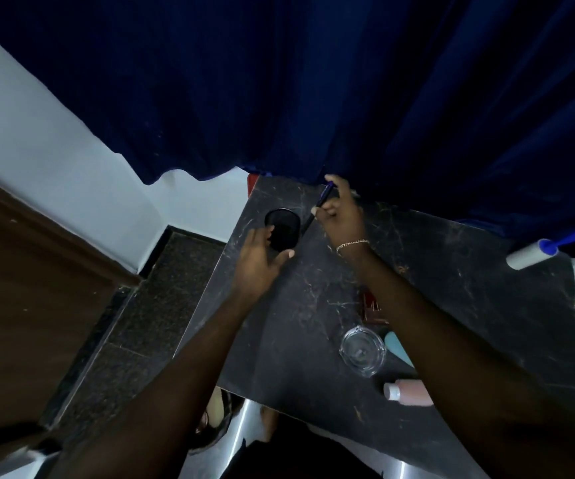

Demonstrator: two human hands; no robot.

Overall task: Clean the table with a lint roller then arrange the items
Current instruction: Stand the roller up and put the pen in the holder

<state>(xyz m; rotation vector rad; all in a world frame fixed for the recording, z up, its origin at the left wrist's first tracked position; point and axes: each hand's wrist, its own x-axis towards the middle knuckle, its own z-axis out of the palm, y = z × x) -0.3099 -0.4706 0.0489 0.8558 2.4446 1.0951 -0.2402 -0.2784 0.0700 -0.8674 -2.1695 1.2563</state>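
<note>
A black mesh pen cup stands near the far left corner of the dark marble table. My left hand curves around the cup's near side with fingers spread; its fingertips touch the wall. My right hand pinches a dark blue pen just right of the cup, the pen slanting down toward the table beside the cup. The lint roller, white with a blue handle, lies at the table's far right edge.
A clear glass ashtray, a pink bottle with a white cap, a pale blue item and a red-brown box sit near my right forearm. A dark blue curtain hangs behind the table. Floor lies to the left.
</note>
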